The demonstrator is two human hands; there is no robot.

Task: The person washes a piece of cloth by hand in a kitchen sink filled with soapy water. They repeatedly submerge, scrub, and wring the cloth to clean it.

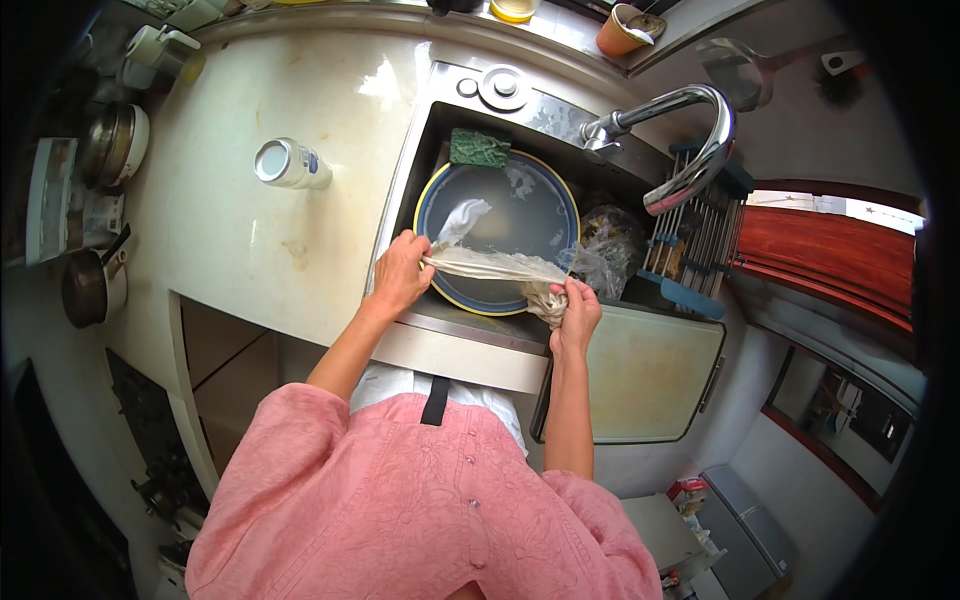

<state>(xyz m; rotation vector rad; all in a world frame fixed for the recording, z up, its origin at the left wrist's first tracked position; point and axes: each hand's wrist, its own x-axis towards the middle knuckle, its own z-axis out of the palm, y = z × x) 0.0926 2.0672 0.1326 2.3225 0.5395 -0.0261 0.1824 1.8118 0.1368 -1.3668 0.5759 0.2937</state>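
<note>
Grasping with left hand and right hand a pale cloth, stretched between them, above the round basin.

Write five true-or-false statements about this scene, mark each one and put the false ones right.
1. The left hand and the right hand both grip the pale cloth. True.
2. The pale cloth hangs from one hand only. False: it is stretched between both, over the round basin.
3. The green scouring pad is at the far edge of the round basin. True.
4. The jar is right of the sink. False: it is on the counter, left of the sink.
5. The faucet is right of the round basin. True.
</note>
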